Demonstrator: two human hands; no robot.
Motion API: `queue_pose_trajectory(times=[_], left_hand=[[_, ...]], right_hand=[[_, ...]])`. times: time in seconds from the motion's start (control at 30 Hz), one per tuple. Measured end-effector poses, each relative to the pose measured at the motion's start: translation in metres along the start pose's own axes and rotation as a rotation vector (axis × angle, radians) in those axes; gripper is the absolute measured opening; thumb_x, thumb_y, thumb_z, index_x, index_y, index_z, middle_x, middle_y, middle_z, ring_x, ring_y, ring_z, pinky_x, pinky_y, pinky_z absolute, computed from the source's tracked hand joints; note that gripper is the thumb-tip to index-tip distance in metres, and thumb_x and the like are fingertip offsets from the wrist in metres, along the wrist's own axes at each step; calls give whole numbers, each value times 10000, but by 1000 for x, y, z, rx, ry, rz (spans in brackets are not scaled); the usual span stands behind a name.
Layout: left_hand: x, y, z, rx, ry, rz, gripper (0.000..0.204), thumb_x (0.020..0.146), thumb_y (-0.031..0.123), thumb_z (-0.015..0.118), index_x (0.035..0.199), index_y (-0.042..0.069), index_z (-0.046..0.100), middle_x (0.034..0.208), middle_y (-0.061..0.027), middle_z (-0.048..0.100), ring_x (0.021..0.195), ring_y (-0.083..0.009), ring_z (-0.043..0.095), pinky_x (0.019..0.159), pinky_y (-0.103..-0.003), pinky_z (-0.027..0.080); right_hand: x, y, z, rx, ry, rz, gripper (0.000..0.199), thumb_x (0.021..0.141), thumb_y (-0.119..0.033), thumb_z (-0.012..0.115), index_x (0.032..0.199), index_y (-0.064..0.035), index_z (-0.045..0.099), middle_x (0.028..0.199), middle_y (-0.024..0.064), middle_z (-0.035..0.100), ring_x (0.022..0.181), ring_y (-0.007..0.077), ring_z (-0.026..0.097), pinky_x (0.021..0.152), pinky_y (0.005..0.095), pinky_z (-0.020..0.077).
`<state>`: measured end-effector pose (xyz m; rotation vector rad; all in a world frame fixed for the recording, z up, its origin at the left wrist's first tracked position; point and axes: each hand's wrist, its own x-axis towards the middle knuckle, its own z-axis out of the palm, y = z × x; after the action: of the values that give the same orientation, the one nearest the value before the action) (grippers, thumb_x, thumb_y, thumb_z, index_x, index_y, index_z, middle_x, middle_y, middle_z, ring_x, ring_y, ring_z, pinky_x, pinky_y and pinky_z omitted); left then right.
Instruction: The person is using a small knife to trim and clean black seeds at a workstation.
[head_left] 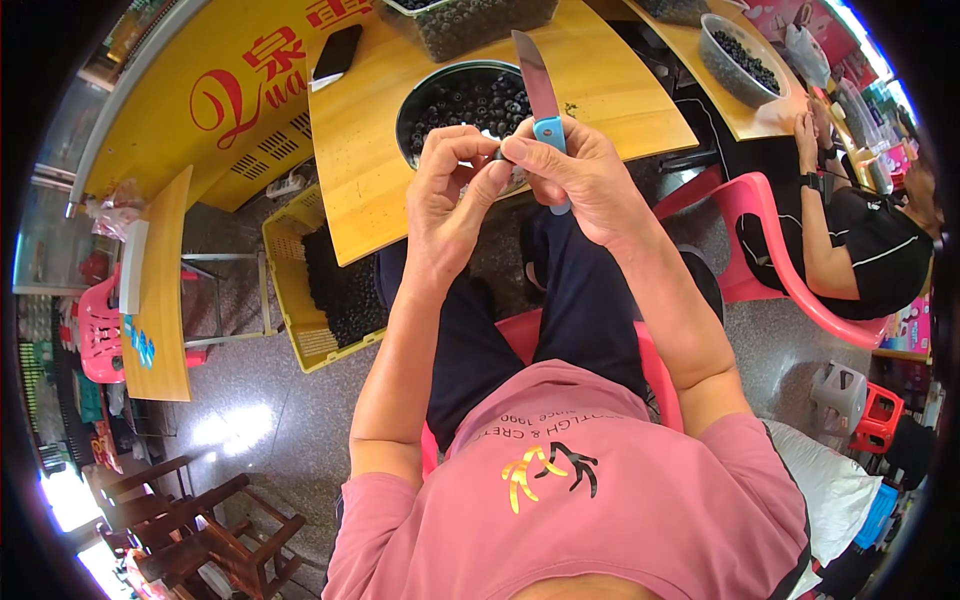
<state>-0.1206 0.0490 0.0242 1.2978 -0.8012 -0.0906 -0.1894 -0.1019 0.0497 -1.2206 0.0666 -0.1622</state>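
In my right hand [580, 175] is a knife with a broad blade [537, 75] pointing up and away and a light-blue handle [549, 131]. The right thumb reaches over to meet my left fingertips. My left hand [450, 195] is closed in a pinch on a small dark round piece [499, 155], mostly covered by the fingers. Just beyond both hands stands a round bowl [402, 122] holding many small dark round berry-like pieces [462, 103], with some whitish bits near its front side. Part of that bowl is hidden behind the hands.
The bowl rests on a yellow wooden table [350, 190], with a clear tub [440, 35] of similar pieces and a phone [338, 52]. A yellow basket [290, 300] with dark bits stands on the floor. At right, another person [850, 240] sits on a pink chair [765, 215].
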Motion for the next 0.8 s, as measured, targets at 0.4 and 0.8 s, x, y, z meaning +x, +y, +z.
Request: queue_pose_trajectory(times=[0.4, 0.8], left_hand=[[-5, 9, -7, -306, 8, -216, 189, 936, 120, 618, 1086, 20, 560, 959, -29, 587, 824, -99, 532, 750, -236, 448], [-5, 9, -7, -229, 21, -178, 172, 929, 97, 629, 1064, 22, 554, 890, -28, 600, 765, -80, 536, 702, -216, 453]], right_hand=[[-7, -4, 1, -969, 71, -698, 184, 902, -170, 656, 998, -14, 648, 821, 64, 646, 678, 157, 618, 589, 274, 483], [-7, -5, 0, -1266, 130, -813, 185, 828, -104, 678, 1007, -59, 664, 809, 86, 624, 680, 258, 618, 590, 345, 494]])
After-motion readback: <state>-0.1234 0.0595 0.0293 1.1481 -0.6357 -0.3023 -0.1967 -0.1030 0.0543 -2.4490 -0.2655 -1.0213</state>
